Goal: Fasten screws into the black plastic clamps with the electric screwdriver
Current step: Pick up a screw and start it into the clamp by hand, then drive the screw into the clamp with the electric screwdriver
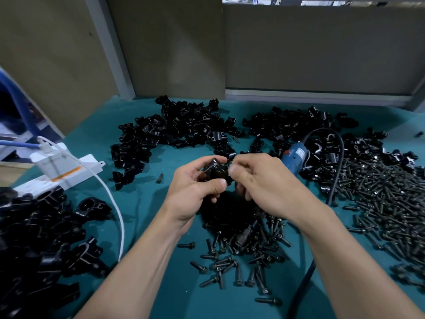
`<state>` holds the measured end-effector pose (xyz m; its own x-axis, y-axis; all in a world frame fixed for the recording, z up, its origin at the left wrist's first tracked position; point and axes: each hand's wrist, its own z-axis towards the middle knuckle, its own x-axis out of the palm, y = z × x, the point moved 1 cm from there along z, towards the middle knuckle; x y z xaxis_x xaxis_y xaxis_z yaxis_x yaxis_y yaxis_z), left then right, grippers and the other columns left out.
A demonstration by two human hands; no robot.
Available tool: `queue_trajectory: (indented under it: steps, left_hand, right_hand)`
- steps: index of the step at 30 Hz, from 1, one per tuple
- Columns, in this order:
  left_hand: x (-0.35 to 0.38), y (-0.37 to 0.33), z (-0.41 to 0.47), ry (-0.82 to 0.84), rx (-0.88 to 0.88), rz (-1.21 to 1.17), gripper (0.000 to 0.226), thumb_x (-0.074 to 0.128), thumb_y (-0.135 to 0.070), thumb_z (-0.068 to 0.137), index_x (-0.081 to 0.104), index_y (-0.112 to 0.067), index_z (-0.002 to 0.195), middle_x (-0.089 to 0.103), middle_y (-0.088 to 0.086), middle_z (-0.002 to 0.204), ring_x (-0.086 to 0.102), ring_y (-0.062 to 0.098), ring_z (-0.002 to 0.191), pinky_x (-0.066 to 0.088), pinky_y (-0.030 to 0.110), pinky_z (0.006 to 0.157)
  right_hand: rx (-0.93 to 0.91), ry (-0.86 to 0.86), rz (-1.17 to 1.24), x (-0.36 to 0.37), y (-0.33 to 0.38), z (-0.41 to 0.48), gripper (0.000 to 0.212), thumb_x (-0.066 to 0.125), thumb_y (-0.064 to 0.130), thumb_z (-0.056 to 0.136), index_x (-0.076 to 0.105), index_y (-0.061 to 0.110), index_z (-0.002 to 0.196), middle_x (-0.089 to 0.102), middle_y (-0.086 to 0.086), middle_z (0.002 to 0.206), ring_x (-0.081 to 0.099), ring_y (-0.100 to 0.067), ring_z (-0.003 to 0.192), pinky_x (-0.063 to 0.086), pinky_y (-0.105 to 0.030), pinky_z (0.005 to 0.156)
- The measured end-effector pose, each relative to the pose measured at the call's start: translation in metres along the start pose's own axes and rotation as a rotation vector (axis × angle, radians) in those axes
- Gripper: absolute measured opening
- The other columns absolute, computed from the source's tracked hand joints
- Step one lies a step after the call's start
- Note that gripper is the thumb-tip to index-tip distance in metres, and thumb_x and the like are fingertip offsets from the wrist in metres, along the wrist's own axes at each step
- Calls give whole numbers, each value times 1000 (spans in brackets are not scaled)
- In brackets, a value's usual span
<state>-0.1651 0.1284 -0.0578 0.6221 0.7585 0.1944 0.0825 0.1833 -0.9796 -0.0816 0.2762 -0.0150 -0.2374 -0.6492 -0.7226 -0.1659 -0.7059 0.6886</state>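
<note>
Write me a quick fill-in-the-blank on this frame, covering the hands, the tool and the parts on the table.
1. The left hand grips a black ____.
2. The electric screwdriver lying on the table has a ____ body.
3. The heap at the far right of the table is made of loose ____.

Missing words: clamp; blue; screws.

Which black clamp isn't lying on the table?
The clamp gripped in the left hand, held up above the table. All the others lie in heaps on the green mat.
</note>
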Motion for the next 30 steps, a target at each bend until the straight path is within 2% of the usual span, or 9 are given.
queue_trajectory:
  steps: [3, 5, 9, 11, 15, 19, 24, 27, 30]
  left_hand:
    - [-1, 0, 0, 8, 1, 5, 46, 73, 17, 80, 76, -18, 109, 65, 1, 72, 53, 16, 56, 46, 22, 50]
    - [0, -1, -2, 17, 11, 7, 45, 77, 8, 72, 78, -22, 105, 67, 0, 74, 54, 16, 57, 46, 23, 50]
    - [-1, -2, -3, 29, 56, 40, 43, 77, -1, 67, 80, -31, 98, 71, -4, 83, 58, 13, 63, 48, 24, 52]
    - [1, -1, -2, 25, 50, 38, 43, 78, -2, 67, 80, -32, 98, 72, -3, 85, 59, 13, 66, 49, 25, 53]
    - [5, 2, -1, 22, 33, 36, 43, 80, -3, 67, 80, -30, 101, 72, 0, 82, 59, 16, 67, 49, 26, 53]
    - [7, 5, -1, 24, 22, 22, 43, 81, -3, 66, 81, -30, 100, 72, -1, 81, 58, 18, 66, 48, 26, 52]
    - [5, 1, -2, 18, 44, 4, 42, 79, -4, 68, 80, -30, 101, 72, 1, 85, 59, 16, 64, 49, 25, 53]
    - [3, 0, -2, 14, 34, -10, 41, 79, -5, 69, 81, -31, 100, 72, 1, 84, 61, 14, 66, 50, 23, 54]
    - [0, 4, 0, -22, 2, -40, 42, 79, 3, 74, 81, -31, 99, 69, -1, 76, 57, 16, 61, 51, 24, 55]
  right_hand:
    - [-23, 54, -108, -2, 1, 3, 29, 58, 23, 102, 61, 28, 74, 64, 1, 62, 57, -17, 57, 49, -36, 58]
    - [-9, 54, -148, 1, 2, 5, 38, 58, 26, 103, 55, 23, 65, 53, 5, 56, 49, -17, 54, 44, -39, 56]
    - [38, 50, -116, 3, -1, 6, 53, 55, 34, 105, 43, 19, 55, 37, 8, 44, 34, -11, 44, 31, -33, 50]
    - [34, 34, -128, 2, -2, 4, 49, 55, 35, 104, 48, 19, 58, 43, 7, 45, 39, -12, 44, 34, -34, 50]
    - [4, -46, -135, -4, 5, -1, 22, 57, 25, 97, 65, 25, 76, 64, 2, 57, 59, -19, 54, 49, -38, 54]
    - [20, 33, -129, -9, 6, -2, 23, 61, 14, 95, 63, 25, 75, 69, 3, 60, 64, -16, 57, 55, -36, 59]
    - [74, -50, -179, 0, 8, 4, 48, 50, 40, 106, 57, 16, 65, 59, -1, 59, 55, -21, 56, 44, -36, 55]
    - [61, -49, -132, -2, 9, 0, 60, 40, 56, 105, 60, 12, 70, 65, -6, 60, 61, -24, 56, 48, -38, 56]
    - [170, -314, -162, -24, -6, -9, 58, 46, 60, 100, 70, 13, 76, 69, -2, 60, 67, -20, 57, 50, -30, 54]
